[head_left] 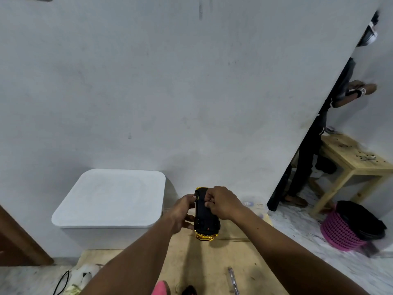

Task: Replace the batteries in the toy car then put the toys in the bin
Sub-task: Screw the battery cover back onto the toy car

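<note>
Wooden table (212, 262) carries a slim tool (232, 281).

Lidded bin (110, 199) hems my left side
It stands just beside my left hand (180, 211); bare tabletop (212, 256) lies open nearer me.

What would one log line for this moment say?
step: battery swap | left hand: holds toy car | right hand: pinches at underside | bin: lid on

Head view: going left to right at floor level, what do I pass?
Brown wooden panel → white lidded bin → toy car, underside up → pink basket.
</note>
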A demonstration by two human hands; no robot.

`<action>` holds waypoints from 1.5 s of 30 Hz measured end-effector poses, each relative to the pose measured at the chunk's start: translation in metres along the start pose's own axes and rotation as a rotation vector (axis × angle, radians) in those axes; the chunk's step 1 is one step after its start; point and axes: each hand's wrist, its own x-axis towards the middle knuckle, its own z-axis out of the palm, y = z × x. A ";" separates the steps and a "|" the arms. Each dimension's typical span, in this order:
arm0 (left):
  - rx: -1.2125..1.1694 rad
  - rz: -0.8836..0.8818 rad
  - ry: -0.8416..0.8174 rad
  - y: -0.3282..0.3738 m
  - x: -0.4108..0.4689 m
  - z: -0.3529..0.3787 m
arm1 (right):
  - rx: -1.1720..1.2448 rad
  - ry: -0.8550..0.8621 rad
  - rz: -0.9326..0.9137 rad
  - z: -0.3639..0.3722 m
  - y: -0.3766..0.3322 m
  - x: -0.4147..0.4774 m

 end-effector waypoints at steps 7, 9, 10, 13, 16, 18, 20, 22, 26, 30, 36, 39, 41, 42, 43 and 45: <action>0.054 0.038 0.039 -0.003 0.008 -0.006 | 0.072 0.097 0.048 0.002 0.003 0.001; 0.050 0.040 0.033 -0.004 0.009 -0.008 | 0.087 0.113 0.060 0.001 0.006 0.001; 0.048 0.041 0.028 -0.005 0.009 -0.009 | 0.103 0.112 0.063 0.002 0.008 0.001; 0.040 0.045 0.016 -0.005 0.009 -0.012 | 0.152 0.131 0.057 0.007 0.013 -0.001; 0.035 0.050 0.014 -0.005 0.009 -0.013 | 0.297 0.163 0.077 0.013 0.015 0.000; 0.030 0.052 0.020 -0.006 0.009 -0.012 | 0.350 0.166 0.093 0.016 0.015 -0.001; 0.028 0.064 0.037 -0.007 0.009 -0.009 | 0.388 0.180 0.102 0.018 0.015 -0.001; 0.019 0.093 0.048 -0.007 0.008 -0.007 | 0.429 0.187 0.110 0.018 0.015 -0.001; 0.088 0.218 0.053 -0.005 0.003 -0.001 | 0.443 0.209 0.107 0.021 0.014 -0.001; 0.184 0.347 0.055 -0.004 0.003 0.003 | 0.455 0.239 0.124 0.023 0.012 0.001; 0.218 0.306 0.061 -0.005 0.002 0.001 | 0.460 0.233 0.139 0.027 0.013 0.002; 0.210 0.304 0.095 -0.007 0.002 0.002 | 0.466 0.247 0.134 0.029 0.011 0.002; 0.230 0.338 0.135 -0.008 0.002 0.003 | 0.457 0.239 0.119 0.030 0.010 0.001; 0.238 0.357 0.155 -0.009 0.003 0.003 | 0.455 0.235 0.112 0.030 0.009 0.001; 0.243 0.370 0.171 -0.010 0.004 0.002 | 0.447 0.229 0.106 0.030 0.008 0.000; 0.248 0.381 0.190 -0.010 0.003 0.002 | 0.435 0.217 0.091 0.029 0.008 -0.001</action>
